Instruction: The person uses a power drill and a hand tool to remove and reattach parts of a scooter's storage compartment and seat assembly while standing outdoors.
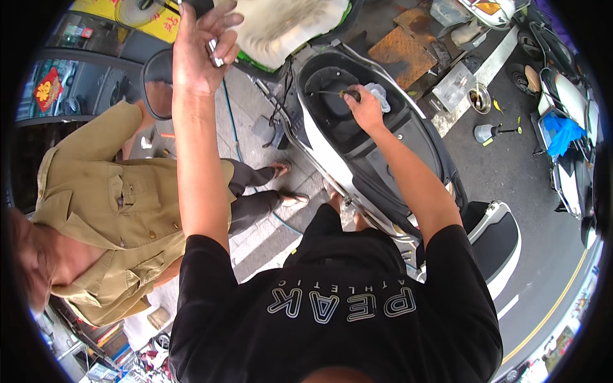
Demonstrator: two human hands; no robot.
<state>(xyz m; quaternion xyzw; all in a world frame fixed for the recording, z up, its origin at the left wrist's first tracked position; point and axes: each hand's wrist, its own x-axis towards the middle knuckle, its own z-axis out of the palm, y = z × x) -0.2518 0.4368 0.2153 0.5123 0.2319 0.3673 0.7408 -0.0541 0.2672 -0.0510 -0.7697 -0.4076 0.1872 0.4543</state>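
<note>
My right hand (366, 110) is closed round the dark handle of a screwdriver (350, 96). Its thin shaft points left over the open under-seat compartment (338, 121) of a white scooter (327, 143). Beside that hand, a crumpled clear plastic bag (379, 97) lies in the compartment. My left hand (203, 54) is raised at the upper left, palm showing and fingers curled. Between its fingers sits a small silver metal piece (215, 53), whose exact kind I cannot make out. A black part behind the fingertips is partly cut off by the picture's edge.
A person in a tan shirt (121, 204) stands close on my left, near a round-edged mirror (158, 84). Beyond the compartment is a pale furry surface with a green rim (287, 29). On the right are a metal box (454, 87), a bowl (479, 99) and parked scooters (565, 121).
</note>
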